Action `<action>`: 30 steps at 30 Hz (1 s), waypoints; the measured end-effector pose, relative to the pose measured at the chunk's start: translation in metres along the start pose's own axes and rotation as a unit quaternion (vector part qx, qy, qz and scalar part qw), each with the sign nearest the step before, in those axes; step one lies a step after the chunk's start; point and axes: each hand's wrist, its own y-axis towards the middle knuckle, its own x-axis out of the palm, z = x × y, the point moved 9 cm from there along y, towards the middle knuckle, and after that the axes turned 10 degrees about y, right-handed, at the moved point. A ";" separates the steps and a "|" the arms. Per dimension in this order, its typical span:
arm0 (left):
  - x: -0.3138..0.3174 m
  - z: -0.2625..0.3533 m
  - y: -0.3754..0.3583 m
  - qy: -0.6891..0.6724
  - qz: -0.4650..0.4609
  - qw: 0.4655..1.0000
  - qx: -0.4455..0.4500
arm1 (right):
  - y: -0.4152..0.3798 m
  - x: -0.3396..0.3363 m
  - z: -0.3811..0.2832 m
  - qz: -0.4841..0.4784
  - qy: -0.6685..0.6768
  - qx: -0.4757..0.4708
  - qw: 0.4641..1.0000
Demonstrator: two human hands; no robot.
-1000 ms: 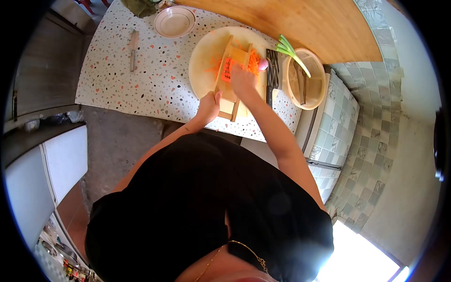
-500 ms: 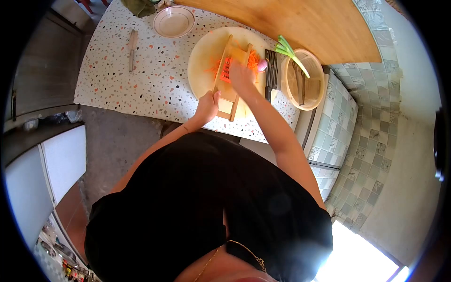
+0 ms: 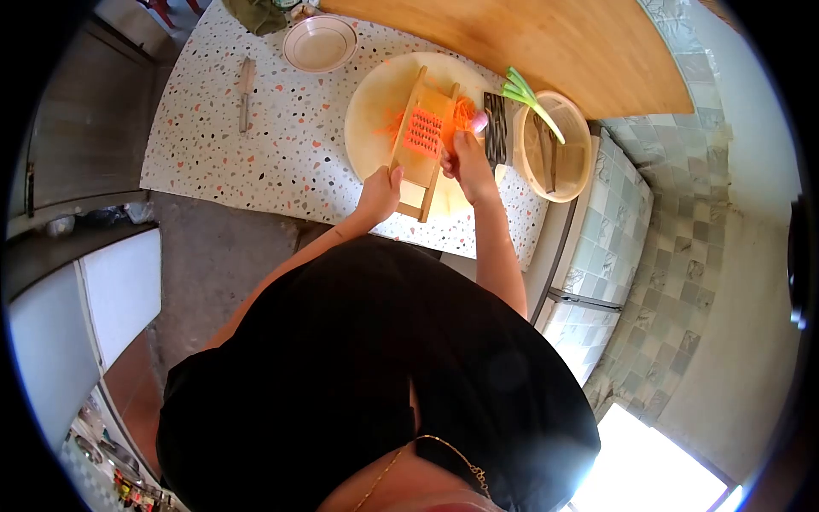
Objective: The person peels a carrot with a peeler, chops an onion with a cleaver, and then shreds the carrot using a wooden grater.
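A wooden-framed grater (image 3: 424, 132) with an orange toothed plate lies tilted across a round cutting board (image 3: 368, 107). My left hand (image 3: 379, 196) is closed around the near left part of its frame. Just right of the toothed plate, my right hand (image 3: 473, 173) pinches a piece of carrot (image 3: 450, 136), partly covered by the fingers. Shredded carrot (image 3: 464, 111) lies on the board beyond the grater's right rail, and more shreds show on its left. A small pinkish bulb (image 3: 479, 121) sits by the shreds. Beside it is a dark, patterned blade-like thing (image 3: 495, 128).
A tan basket (image 3: 583, 162) at the right holds brown sticks or utensils, with a green onion (image 3: 536, 104) across its rim. A shallow white bowl (image 3: 320, 43) and a small knife (image 3: 246, 96) lie on the speckled counter (image 3: 290, 154). A wooden panel (image 3: 546, 43) stands behind.
My right hand has moved off the toothed plate to its right side, and the plate and carrot piece now show. The left hand keeps its hold on the grater.
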 end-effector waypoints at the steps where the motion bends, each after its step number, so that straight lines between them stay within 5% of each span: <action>1: 0.000 0.001 0.000 0.002 -0.001 1.000 0.001 | -0.006 -0.005 -0.013 0.041 -0.270 -0.145 0.951; 2: 0.000 0.001 0.000 0.003 -0.003 1.000 0.003 | -0.019 0.004 -0.019 0.078 -0.514 -0.275 0.809; 4: 0.001 0.001 0.000 0.007 -0.005 1.000 -0.005 | -0.038 0.008 -0.007 0.192 -0.541 -0.210 0.791; 14: -0.002 0.008 0.003 0.022 0.032 0.998 0.039 | -0.037 0.033 0.012 0.202 -0.678 -0.186 0.682; 16: -0.003 0.007 0.002 -0.014 0.006 1.000 0.006 | -0.045 0.052 0.006 0.163 -0.678 -0.374 0.612; 19: 0.002 0.001 0.004 -0.045 -0.018 0.998 -0.027 | -0.042 0.052 0.006 0.064 -0.590 -0.456 0.663; 23: 0.003 -0.002 0.007 -0.028 -0.011 0.999 -0.019 | -0.038 0.050 0.012 0.032 -0.567 -0.448 0.691; 25: 0.003 -0.001 0.006 -0.029 -0.012 0.999 -0.022 | -0.031 0.047 0.017 0.014 -0.507 -0.393 0.767; 28: 0.000 0.001 0.006 -0.039 -0.019 0.999 -0.028 | -0.027 0.034 0.027 0.104 -0.423 -0.330 0.837; 30: 0.000 0.001 0.005 -0.048 -0.026 0.998 -0.033 | -0.023 0.038 0.020 0.112 -0.479 -0.369 0.789</action>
